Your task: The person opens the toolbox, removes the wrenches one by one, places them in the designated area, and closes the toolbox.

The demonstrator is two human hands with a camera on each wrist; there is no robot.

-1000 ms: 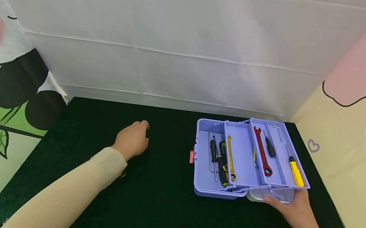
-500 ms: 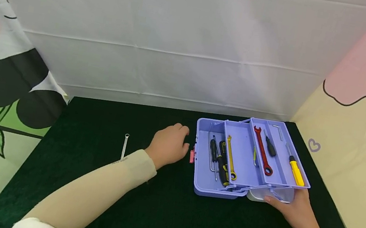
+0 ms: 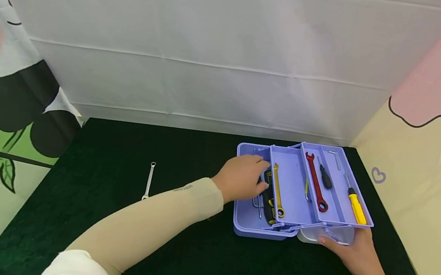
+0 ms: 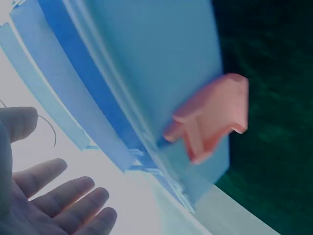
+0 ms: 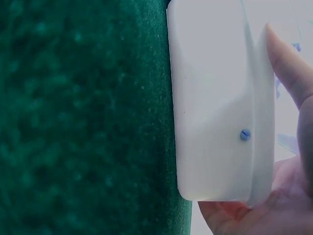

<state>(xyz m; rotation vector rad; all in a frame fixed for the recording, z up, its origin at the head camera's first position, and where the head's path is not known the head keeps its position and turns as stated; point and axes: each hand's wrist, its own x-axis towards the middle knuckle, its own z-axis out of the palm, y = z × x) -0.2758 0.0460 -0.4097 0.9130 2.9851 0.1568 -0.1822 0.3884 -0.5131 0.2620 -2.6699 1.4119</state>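
Purple plastic box [image 3: 292, 179], probably light, stiff, slick, best held by its lid [image 5: 215, 98], which the right hand [image 3: 356, 258] grips; left hand [image 3: 241, 177], loosely spread, over its nine-o'clock edge.

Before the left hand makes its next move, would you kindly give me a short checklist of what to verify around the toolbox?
1. Lavender toolbox open, trays spread: ok.
2. Right hand gripping the white lid: ok.
3. Left hand free, with nothing in its grasp: ok.
4. Full view into the deep compartment: not ok, the left hand covers part of it.
5. Left hand clear of the black-and-yellow-handled tool: cannot tell, any contact is hidden.
6. Silver wrench inside the toolbox: not ok, it lies on the green cloth.
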